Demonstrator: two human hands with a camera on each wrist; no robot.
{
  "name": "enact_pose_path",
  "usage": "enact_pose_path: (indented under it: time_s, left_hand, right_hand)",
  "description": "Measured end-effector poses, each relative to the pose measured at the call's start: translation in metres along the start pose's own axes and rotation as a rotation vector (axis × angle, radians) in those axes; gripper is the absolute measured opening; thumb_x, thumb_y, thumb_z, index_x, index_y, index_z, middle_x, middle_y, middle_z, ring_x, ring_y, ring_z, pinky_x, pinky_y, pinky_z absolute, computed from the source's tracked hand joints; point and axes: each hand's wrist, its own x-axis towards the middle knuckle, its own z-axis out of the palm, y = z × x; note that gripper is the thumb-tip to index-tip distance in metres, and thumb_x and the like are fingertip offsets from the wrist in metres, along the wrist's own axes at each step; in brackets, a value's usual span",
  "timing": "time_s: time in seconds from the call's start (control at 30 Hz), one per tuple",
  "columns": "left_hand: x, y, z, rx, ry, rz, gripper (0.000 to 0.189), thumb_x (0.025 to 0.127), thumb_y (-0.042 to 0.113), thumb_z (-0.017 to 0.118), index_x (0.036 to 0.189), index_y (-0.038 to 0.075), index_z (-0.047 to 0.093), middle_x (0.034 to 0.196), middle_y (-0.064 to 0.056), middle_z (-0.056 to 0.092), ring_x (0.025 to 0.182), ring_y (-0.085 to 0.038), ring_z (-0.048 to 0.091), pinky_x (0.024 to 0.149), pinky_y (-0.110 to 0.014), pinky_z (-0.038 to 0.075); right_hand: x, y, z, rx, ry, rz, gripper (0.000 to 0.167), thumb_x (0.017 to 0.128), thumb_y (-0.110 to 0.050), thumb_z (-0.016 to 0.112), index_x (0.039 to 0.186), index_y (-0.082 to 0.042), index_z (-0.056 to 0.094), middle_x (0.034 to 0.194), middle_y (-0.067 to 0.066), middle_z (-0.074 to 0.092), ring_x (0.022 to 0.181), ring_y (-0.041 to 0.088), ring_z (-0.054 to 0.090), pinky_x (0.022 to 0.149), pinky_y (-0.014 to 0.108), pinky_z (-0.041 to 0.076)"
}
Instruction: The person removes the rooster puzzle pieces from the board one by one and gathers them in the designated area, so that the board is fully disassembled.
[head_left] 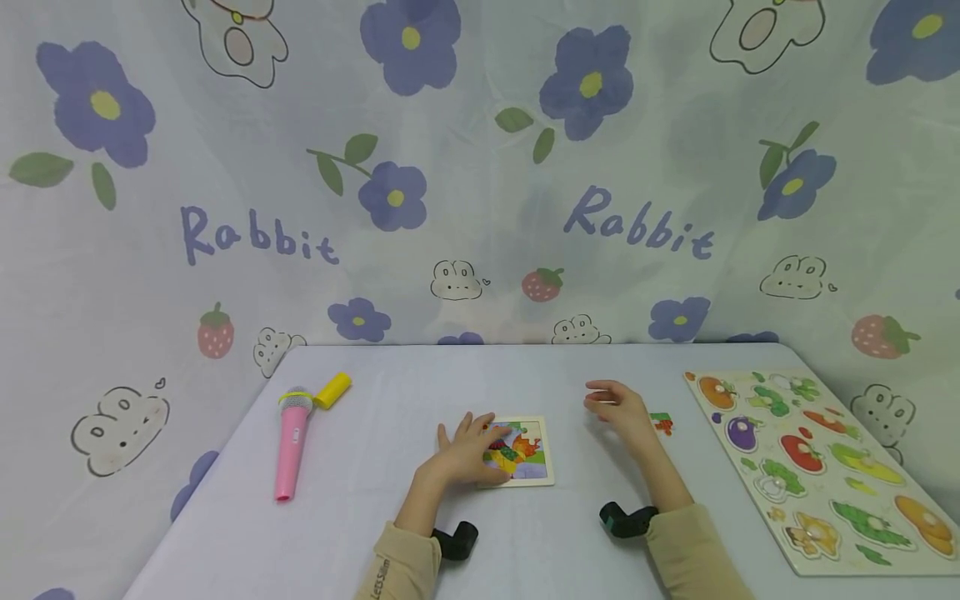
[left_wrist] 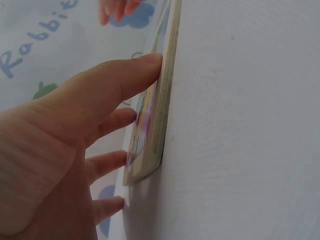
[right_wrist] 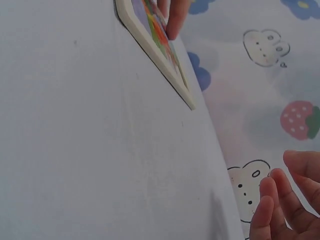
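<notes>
A small framed jigsaw puzzle (head_left: 531, 476) with a colourful picture lies flat on the table, a pale gap showing near its upper right corner. My left hand (head_left: 467, 454) rests on its left side, fingers spread; in the left wrist view the thumb (left_wrist: 145, 67) presses on the frame's near edge. To the right of the puzzle my right hand (head_left: 621, 410) hovers above the table, its fingers loosely bent around nothing. Just beyond that wrist lies a loose puzzle piece (head_left: 663, 423) in green and red, partly hidden by the hand.
A large vegetable peg board (head_left: 757, 467) covers the table's right side. On the left lie a pink toy microphone (head_left: 291, 450) and a yellow cylinder (head_left: 333, 390). A patterned cloth (head_left: 480, 225) hangs behind the table. Black devices (head_left: 628, 520) are strapped at both wrists.
</notes>
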Motion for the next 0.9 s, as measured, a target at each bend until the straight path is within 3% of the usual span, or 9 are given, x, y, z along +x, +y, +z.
enact_pose_path:
  time_s: [0.47,0.9]
  left_hand:
    - [0.000,-0.003,0.000,0.027,0.037,-0.010,0.074,0.073,0.042,0.075,0.136,0.019,0.045,0.147,-0.007,0.031,0.138,-0.039,0.016,0.098,-0.073,0.001]
    - [-0.001,0.001,-0.002,0.040,0.048,-0.048,0.077,0.071,0.046,0.075,0.137,0.019,0.045,0.149,-0.013,0.026,0.137,-0.043,0.014,0.097,-0.074,0.001]
  right_hand:
    - [-0.001,-0.002,0.022,0.017,-0.043,-0.015,0.034,0.086,-0.007,0.062,0.118,-0.001,0.057,0.107,0.017,0.062,0.087,0.018,0.060,0.076,0.032,0.051]
    - [0.000,-0.005,0.035,-0.005,-0.068,-0.011,0.031,0.085,-0.008,0.064,0.116,-0.005,0.060,0.106,0.013,0.063,0.087,0.019,0.060,0.074,0.033,0.052]
